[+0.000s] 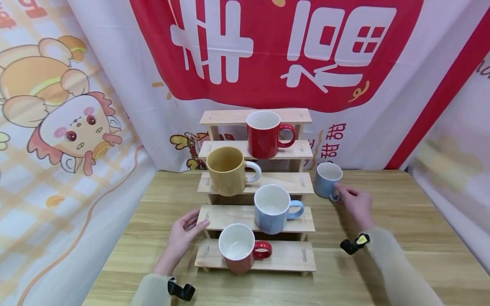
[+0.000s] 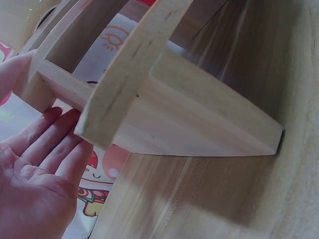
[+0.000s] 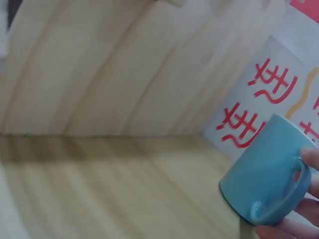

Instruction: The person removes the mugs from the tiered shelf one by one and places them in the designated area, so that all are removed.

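Off the right side of a stepped wooden shelf rack, my right hand pinches the handle of a blue mug with a white inside. In the right wrist view that blue mug is tilted, its bottom edge close to the tabletop; whether it touches cannot be told. My left hand holds the rack's left end, thumb over a lower tier. The left wrist view shows this hand palm up, fingertips at the underside of the wood.
On the rack stand a red mug, a yellow mug with a white handle, a light blue mug and a white-lined mug with a red handle. A printed cloth hangs behind the wood-grain table.
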`<state>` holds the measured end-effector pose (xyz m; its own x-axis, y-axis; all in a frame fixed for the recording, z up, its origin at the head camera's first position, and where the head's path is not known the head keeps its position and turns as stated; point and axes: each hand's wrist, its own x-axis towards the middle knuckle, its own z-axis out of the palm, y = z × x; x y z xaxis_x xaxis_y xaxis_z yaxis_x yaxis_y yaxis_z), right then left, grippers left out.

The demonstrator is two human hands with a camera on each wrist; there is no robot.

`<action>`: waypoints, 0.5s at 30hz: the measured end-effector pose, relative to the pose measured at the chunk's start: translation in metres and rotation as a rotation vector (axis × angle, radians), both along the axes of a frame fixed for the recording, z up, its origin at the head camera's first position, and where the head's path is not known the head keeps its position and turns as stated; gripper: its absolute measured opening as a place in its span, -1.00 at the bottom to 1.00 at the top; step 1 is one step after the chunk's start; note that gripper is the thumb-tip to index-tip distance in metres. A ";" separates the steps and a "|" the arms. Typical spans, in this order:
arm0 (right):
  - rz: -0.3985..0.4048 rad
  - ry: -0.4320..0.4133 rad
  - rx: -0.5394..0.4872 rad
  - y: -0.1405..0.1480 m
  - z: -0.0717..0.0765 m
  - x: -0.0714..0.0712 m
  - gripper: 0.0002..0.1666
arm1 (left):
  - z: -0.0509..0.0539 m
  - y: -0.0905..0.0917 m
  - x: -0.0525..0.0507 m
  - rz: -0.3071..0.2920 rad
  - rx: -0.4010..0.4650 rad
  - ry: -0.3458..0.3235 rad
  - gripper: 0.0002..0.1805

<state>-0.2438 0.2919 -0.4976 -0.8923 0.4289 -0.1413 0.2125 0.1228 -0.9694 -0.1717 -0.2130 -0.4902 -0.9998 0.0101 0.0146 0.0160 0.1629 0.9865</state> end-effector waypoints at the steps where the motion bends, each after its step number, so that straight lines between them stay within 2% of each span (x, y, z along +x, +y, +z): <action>1: -0.006 -0.020 0.011 -0.001 -0.002 0.002 -0.28 | 0.000 0.000 0.000 0.001 -0.002 0.001 -0.30; 4: -0.014 -0.054 -0.025 -0.003 -0.005 0.005 -0.26 | 0.000 0.000 0.001 0.000 -0.010 0.002 -0.29; 8: -0.018 -0.056 -0.052 -0.004 -0.005 0.006 -0.27 | 0.001 0.000 0.001 -0.009 -0.012 -0.003 -0.27; 15: -0.052 0.011 -0.051 -0.002 0.010 0.006 -0.26 | 0.001 0.000 0.001 -0.012 -0.018 -0.007 -0.26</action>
<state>-0.2376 0.2894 -0.4879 -0.8707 0.4668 -0.1547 0.2067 0.0619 -0.9764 -0.1711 -0.2135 -0.4891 -0.9997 0.0228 0.0076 0.0116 0.1804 0.9835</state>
